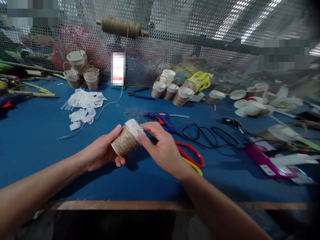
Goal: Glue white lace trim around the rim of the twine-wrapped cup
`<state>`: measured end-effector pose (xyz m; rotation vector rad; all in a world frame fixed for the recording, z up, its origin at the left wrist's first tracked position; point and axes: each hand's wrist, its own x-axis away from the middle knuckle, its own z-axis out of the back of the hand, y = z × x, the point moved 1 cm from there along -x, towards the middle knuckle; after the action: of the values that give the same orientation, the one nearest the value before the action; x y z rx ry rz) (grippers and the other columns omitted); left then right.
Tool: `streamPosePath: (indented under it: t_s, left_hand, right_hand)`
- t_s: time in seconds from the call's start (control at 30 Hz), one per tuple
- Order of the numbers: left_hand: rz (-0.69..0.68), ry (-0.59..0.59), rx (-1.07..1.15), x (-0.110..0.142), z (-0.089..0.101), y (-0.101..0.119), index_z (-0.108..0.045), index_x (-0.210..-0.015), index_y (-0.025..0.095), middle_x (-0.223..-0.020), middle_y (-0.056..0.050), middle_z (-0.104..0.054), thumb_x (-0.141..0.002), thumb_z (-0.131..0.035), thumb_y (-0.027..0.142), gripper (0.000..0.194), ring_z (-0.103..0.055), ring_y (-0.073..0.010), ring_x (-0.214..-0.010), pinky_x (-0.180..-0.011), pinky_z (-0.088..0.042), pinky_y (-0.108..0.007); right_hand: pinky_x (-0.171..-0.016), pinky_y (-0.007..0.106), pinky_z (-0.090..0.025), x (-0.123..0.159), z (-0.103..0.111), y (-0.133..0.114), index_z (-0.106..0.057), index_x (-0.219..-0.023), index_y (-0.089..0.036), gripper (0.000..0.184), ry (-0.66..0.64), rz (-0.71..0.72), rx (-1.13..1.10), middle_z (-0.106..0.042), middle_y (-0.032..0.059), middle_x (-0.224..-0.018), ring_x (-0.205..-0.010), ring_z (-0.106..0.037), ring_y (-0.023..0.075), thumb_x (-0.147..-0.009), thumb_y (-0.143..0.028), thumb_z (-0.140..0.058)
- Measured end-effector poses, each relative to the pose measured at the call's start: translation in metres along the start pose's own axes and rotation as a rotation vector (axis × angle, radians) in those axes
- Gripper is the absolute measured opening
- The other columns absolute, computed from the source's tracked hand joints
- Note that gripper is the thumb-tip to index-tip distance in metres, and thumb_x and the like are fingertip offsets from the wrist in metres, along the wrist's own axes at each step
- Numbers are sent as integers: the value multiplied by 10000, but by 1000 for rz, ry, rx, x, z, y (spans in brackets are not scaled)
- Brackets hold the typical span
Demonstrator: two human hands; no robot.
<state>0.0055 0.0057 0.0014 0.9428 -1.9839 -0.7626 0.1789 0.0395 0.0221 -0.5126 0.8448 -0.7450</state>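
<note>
A paper cup (126,141) wound with brown twine, with a white lace band around its rim, is held tilted above the blue table. My left hand (106,150) is wrapped around its twine-covered side, thumb on top and fingers underneath. At the rim, the fingers and thumb of my right hand (162,146) pinch the white lace band (134,126). Just beyond my right hand lies a blue glue gun (160,116) with a glue stick in its back. Scissors with red and yellow handles (193,155) rest partly hidden behind my right wrist.
White lace pieces (86,100) lie at the left, beside loose twine running from a spool (121,27) on the mesh wall. Finished twine cups (183,96) stand along the back. A lit phone (118,69) leans there. Black cable (212,136) and a purple object (270,161) lie right.
</note>
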Motion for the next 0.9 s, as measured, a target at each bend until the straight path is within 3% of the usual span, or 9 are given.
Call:
streamPosePath:
  t_s: [0.13,0.27,0.43,0.53,0.63,0.73,0.9]
  left_hand:
    - [-168,92,-150,1,0,-2,-577,-955,103,-666,-44,-602,-769,-533,535,472,-569,-121,-482,-450,-461,-231]
    - [-247,116,-274,1,5,-4,-556,-1006,120,-782,-46,-611,-759,-572,497,451,-593,-143,-595,-560,-487,-279]
    - [-293,112,-258,0,11,1,-560,-1087,142,-1009,-103,-638,-741,-590,511,506,-605,-200,-868,-747,-466,-301]
    - [-241,92,-117,0,10,5,-585,-1044,134,-929,-102,-663,-743,-574,532,499,-619,-199,-819,-709,-472,-303]
    - [-241,161,-11,-2,10,8,-605,-980,130,-856,-73,-674,-694,-699,346,370,-621,-159,-727,-672,-476,-275]
    - [-360,263,44,-4,14,10,-617,-937,124,-753,-32,-668,-651,-727,163,309,-601,-107,-664,-663,-465,-226]
    - [-582,330,3,4,13,17,-651,-827,160,-684,20,-629,-650,-707,117,191,-582,-72,-667,-675,-458,-183]
  right_hand:
    - [-805,343,-454,0,0,-2,-577,-905,-177,178,-86,-109,-73,-629,75,-923,-867,-583,184,-818,-329,-542]
    - [-802,347,-450,-1,2,-3,-582,-855,-171,136,-160,-181,-165,-618,62,-883,-842,-574,177,-805,-290,-541]
    - [-774,342,-453,-1,3,-7,-554,-761,-174,61,-232,-129,-247,-591,56,-872,-815,-551,164,-779,-232,-544]
    - [-812,349,-448,0,4,-12,-543,-769,-180,13,-311,-61,-247,-587,62,-920,-858,-551,161,-762,-178,-554]
    - [-800,334,-455,1,3,-16,-513,-733,-196,81,-350,-12,-212,-582,46,-901,-845,-550,147,-745,-131,-558]
    - [-794,326,-456,2,1,-16,-507,-719,-202,107,-364,4,-160,-585,38,-895,-849,-550,144,-735,-112,-564]
    - [-770,314,-453,1,-2,-12,-498,-704,-200,111,-370,-1,-139,-580,34,-850,-821,-541,143,-739,-118,-564]
